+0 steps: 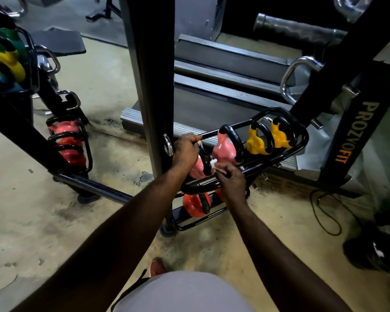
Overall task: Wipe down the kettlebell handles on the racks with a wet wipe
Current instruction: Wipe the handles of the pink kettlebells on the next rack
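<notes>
I wiped a handle (205, 159) on the rack (239, 125).
My right hand (231, 177) pinched the wipe (212, 163) on it; my left hand (186, 149) gripped the rack. The rack held pink bells (223, 150) and yellow bells (256, 144), red bells (195, 207) below.

pink kettlebell (224, 152), yellow kettlebell (256, 144), white wipe (213, 162)

A gym: racked kettlebells (225, 147), treadmill (223, 86), branded steel frame (351, 131).
</notes>
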Available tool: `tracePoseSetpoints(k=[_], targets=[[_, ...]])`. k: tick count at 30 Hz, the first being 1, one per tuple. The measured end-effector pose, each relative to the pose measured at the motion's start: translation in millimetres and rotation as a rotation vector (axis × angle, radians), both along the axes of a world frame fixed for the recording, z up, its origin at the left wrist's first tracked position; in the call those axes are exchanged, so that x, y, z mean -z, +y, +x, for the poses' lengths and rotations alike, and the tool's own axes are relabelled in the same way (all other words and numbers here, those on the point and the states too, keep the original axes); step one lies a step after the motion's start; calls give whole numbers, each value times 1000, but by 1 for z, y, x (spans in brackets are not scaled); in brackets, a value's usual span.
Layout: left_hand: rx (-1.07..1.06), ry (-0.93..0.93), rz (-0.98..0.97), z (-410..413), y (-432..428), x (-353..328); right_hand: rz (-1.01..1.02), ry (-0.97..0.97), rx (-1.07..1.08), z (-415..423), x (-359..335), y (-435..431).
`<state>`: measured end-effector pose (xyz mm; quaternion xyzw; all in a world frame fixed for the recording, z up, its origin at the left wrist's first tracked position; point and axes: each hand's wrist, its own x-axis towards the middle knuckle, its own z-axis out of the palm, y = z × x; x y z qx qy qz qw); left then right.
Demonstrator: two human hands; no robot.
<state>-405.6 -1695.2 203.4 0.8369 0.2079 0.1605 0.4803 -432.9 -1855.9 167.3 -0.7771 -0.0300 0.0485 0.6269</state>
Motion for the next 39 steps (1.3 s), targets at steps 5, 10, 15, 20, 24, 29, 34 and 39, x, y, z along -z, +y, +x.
tracePoseSetpoints(k=[5,10,15,20,24,29,34,39], targets=[[-36,-19,-115,0,-1,-2,-186,-320,-173,13,-26,16],[-165,1,-312,7,-3,-6,-503,-638,-332,9,-20,0],[-185,8,-324,10,-2,-5,-387,-446,-325,54,-40,33],[-209,-10,-474,13,0,6,-421,-548,-414,34,-31,6],[-216,29,-404,13,1,-3,-383,-459,-442,70,-41,32],[-248,63,-351,10,-7,-9,-353,-437,-508,78,-45,21],[-240,33,-283,6,-6,-20,-199,-252,-540,84,-44,25],[-117,-156,256,-31,-26,-6,266,487,-439,127,-59,48]])
